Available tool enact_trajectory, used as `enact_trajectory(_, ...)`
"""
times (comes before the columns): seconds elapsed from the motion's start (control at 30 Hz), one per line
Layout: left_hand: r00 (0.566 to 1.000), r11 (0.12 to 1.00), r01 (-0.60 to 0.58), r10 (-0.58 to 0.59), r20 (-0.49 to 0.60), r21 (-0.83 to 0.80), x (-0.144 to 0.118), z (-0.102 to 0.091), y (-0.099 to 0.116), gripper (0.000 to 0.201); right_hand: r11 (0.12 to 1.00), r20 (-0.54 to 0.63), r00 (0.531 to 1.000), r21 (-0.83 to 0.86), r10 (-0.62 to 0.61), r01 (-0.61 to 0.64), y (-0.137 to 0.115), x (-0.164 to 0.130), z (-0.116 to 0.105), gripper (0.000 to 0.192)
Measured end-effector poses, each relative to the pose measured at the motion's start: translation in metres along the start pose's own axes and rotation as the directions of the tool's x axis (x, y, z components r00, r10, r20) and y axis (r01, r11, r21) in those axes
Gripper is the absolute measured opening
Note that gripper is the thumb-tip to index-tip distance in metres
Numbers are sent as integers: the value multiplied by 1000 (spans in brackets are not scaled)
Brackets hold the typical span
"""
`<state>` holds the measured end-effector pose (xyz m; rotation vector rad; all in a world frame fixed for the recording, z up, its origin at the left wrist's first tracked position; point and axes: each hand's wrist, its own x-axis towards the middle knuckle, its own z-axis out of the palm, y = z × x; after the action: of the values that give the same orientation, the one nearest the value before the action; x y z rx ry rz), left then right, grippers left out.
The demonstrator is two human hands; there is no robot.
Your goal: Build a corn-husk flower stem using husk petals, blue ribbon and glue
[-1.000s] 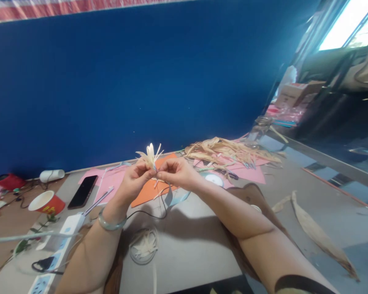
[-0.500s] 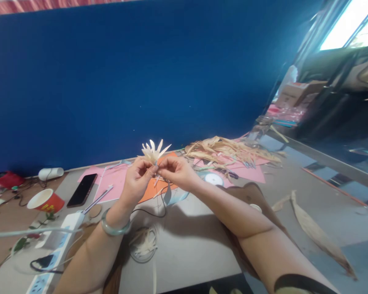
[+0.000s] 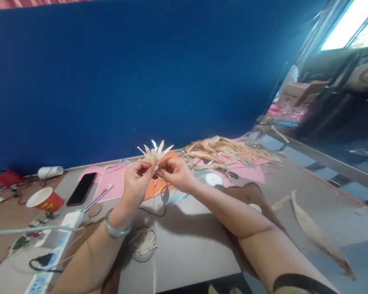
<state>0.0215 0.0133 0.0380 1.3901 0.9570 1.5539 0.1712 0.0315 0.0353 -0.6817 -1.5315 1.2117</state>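
A pale, cream-coloured flower with narrow pointed petals stands upright between my two hands, above the middle of the table. Its base is pinched by my left hand, thumb and fingers pressed together. From the other side my right hand closes thumb and forefinger at the same spot, just under the petals. My fingers hide most of the base. Below the hands lies orange paper. Nearer to me, a round clear dish holds pale cut strips.
Dried husks are heaped at the back right, near a white spool. On the left are a phone, a paper cup and a power strip with cables. One long husk lies at right. A blue panel rises behind.
The petals have spread wider, with one now sticking out to the left. My left hand has shifted very slightly; both hands keep their pinch at the base.
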Motion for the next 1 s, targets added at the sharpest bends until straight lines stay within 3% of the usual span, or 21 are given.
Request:
enact_trajectory(0.23, 985, 971, 171, -167, 40, -169, 1, 3, 12, 31, 994, 11, 998, 92, 57, -58, -5, 4, -2, 26)
enact_trajectory(0.4, 894, 894, 419, -374, 246, -162, 3, -1, 23, 25, 972, 30, 992, 197, 125, -129, -8, 6, -9, 25)
enact_trajectory(0.6, 816, 823, 541, -463, 346, -173, 5, -3, 23, 25, 938, 87, 984, 299, 156, -175, -5, 10, -16, 34)
enact_trajectory(0.87, 846, 852, 482, -392, 362, -203, 6, -4, 18, 29, 925, 117, 976, 317, 183, -211, -5, 11, -15, 35)
enact_trajectory(1.0, 917, 918, 359, -314, 246, -169, 2, 0, 19, 32, 939, 70, 984, 295, 162, -176, -8, 10, -11, 35)
